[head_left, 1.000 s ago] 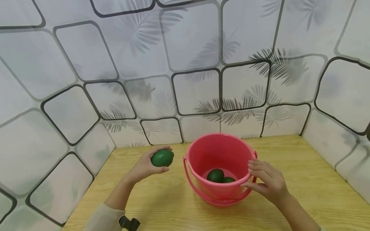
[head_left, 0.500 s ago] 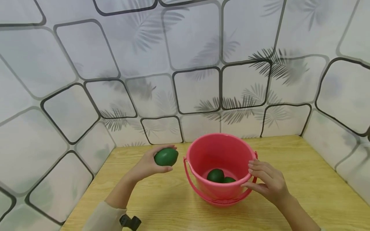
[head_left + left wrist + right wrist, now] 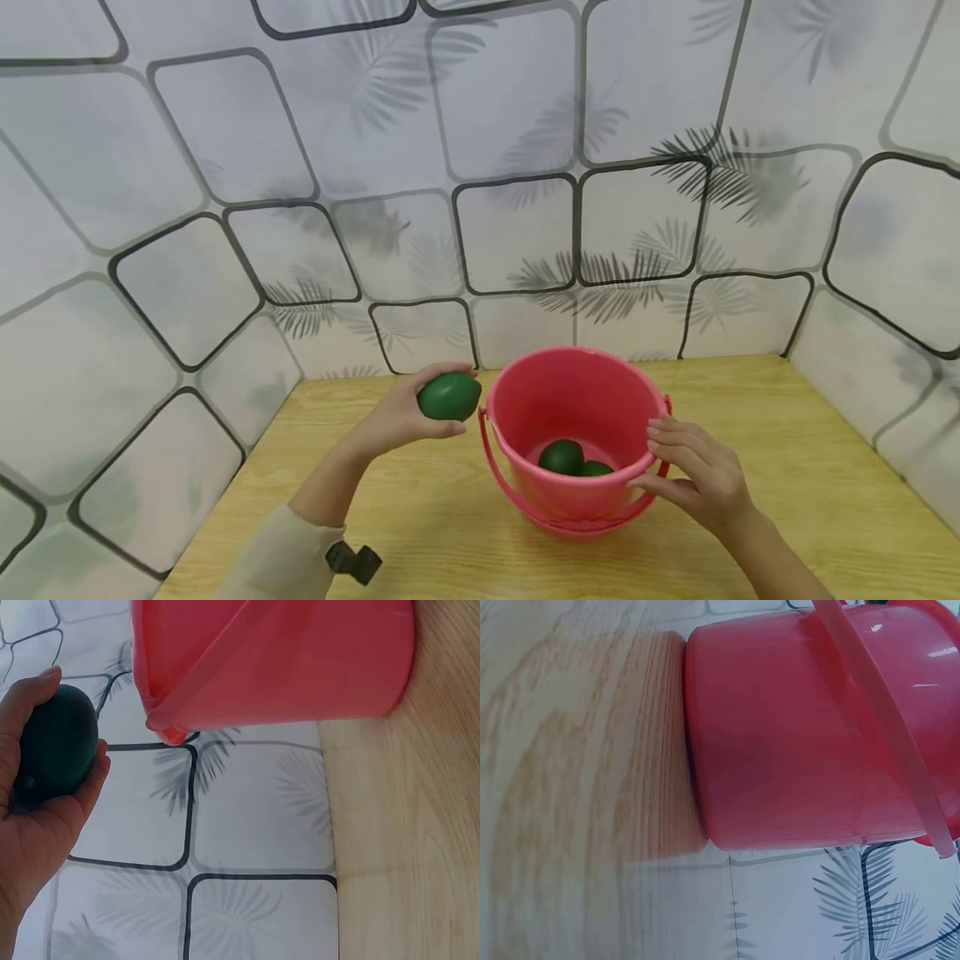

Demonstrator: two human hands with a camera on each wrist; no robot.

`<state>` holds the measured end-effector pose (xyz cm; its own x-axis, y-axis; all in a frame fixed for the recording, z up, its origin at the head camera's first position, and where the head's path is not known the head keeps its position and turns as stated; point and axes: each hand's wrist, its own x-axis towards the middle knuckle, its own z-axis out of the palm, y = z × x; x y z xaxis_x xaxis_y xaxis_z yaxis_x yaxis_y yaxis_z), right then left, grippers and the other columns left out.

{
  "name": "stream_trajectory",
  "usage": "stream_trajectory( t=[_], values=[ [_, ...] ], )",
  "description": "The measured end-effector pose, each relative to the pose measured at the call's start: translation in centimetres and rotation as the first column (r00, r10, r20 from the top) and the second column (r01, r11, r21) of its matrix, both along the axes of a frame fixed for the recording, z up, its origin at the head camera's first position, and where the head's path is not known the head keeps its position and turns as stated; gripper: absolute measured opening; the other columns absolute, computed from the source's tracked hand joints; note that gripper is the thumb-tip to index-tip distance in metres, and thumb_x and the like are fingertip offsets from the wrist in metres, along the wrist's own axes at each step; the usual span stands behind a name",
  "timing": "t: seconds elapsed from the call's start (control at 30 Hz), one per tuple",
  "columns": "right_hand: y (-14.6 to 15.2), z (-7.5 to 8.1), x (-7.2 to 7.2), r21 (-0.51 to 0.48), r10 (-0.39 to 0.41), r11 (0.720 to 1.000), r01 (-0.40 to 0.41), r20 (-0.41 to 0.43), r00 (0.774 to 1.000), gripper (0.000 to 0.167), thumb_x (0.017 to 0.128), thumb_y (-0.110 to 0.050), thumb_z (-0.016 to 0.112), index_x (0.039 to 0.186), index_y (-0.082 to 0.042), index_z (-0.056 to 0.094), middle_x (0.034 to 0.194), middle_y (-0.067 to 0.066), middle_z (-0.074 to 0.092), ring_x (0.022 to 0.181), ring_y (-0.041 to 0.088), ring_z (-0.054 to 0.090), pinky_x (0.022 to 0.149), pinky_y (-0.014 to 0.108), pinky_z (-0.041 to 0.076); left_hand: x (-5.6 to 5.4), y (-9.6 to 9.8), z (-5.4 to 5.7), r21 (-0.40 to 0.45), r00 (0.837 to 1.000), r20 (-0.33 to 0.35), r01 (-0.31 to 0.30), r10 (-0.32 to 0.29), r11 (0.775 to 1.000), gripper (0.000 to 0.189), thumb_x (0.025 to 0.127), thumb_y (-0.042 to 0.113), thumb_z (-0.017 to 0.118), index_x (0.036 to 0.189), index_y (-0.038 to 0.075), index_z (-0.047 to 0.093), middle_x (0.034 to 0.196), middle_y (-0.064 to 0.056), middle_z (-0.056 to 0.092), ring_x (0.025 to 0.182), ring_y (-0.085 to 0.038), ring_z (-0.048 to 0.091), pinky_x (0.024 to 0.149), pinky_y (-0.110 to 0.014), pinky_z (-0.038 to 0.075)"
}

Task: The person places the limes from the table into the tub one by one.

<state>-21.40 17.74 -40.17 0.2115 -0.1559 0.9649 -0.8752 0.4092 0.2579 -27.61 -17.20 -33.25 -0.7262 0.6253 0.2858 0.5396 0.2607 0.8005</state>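
Note:
My left hand [image 3: 393, 421] holds a green lemon-shaped fruit [image 3: 448, 397] between thumb and fingers, raised just left of the bucket's rim. In the left wrist view this fruit [image 3: 58, 742] shows a small nub near its lower end. The pink bucket [image 3: 570, 392] stands upright, its mouth facing up. Inside, a dark green fruit [image 3: 561, 457] lies at the bottom, with a second green fruit [image 3: 597, 468] beside it, partly hidden by the front rim. My right hand [image 3: 697, 479] grips the bucket's right rim, fingers over the edge and thumb against the outside.
The bucket's pink handle [image 3: 498, 475] hangs down across its front. Beneath is a wood-grain table [image 3: 420, 517]. A patterned wall covering [image 3: 517, 242] rises behind the table and along both sides. A small black device [image 3: 354, 562] sits at the left sleeve's cuff.
My left hand has moved right and slightly up with the green fruit, closer to the bucket's left rim. My right hand stays on the rim, and the bucket stays in place.

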Motion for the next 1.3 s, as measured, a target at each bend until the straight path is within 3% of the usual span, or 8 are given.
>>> stream_trajectory(
  t=[0.3,0.8,1.3],
  values=[
    [0.2,-0.3,-0.4,-0.002,0.005,1.000,-0.005,-0.008,1.000,0.044,0.077,-0.033,0.075,0.073,0.011,0.067,0.071,0.021,0.067,0.082,0.026,0.067,0.091,0.024,0.048,-0.1,1.3,0.5,-0.042,1.000,0.025,-0.011,0.012,0.999,0.063,0.078,0.013,0.077,0.134,0.020,0.051,0.129,-0.004,0.055,0.103,-0.024,0.057,0.081,-0.036,0.052],
    [-1.2,0.1,-0.9,-0.013,-0.026,1.000,0.025,-0.027,0.999,0.045,0.078,-0.033,0.074,0.069,0.011,0.065,0.068,0.021,0.065,0.085,0.023,0.068,0.092,0.024,0.048,-2.3,2.8,0.6,0.021,0.997,0.022,0.071,-0.071,0.997,0.065,0.078,0.010,0.077,0.136,0.014,0.049,0.130,-0.005,0.054,0.106,-0.026,0.057,0.083,-0.037,0.053],
    [-1.1,0.2,-1.3,-0.005,-0.029,1.000,0.028,-0.030,0.999,0.045,0.078,-0.033,0.074,0.069,0.011,0.065,0.067,0.021,0.064,0.083,0.023,0.068,0.092,0.024,0.048,-2.2,5.4,1.0,-0.008,0.992,0.077,0.104,-0.103,0.995,0.062,0.078,0.011,0.075,0.135,0.018,0.050,0.122,-0.008,0.058,0.103,-0.024,0.058,0.081,-0.035,0.054]
  ],
)
